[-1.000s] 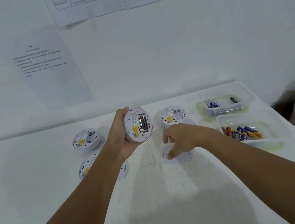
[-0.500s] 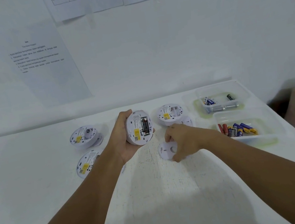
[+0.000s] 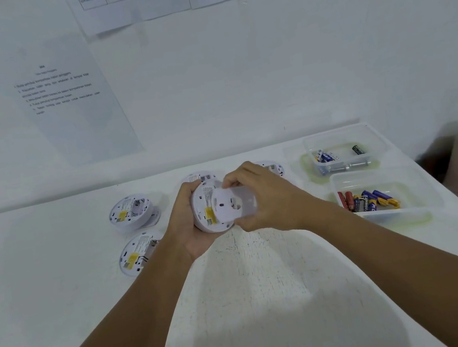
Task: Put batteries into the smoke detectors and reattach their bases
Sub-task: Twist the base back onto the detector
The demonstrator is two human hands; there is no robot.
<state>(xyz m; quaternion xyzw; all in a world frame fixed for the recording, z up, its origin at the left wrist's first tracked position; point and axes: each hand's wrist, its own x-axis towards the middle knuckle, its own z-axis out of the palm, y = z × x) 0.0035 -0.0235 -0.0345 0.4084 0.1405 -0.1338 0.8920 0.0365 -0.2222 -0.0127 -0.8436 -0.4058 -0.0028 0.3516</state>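
Left hand (image 3: 191, 225) fingers curl round the held smoke detector (image 3: 206, 210), lifted above the white table (image 3: 59, 292); right hand (image 3: 265, 197) fingertips pinch the round base (image 3: 228, 205) against its back, covering most of it. Four more detectors on the table: two at left (image 3: 131, 212) (image 3: 135, 254), two behind the hands, mostly blocked. Two clear tubs at right, far tub (image 3: 339, 151) and near tub (image 3: 383, 196), hold loose batteries (image 3: 370, 201).

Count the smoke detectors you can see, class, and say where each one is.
5: one held in both hands, two on the table at left, two partly hidden behind the hands. More may be hidden.
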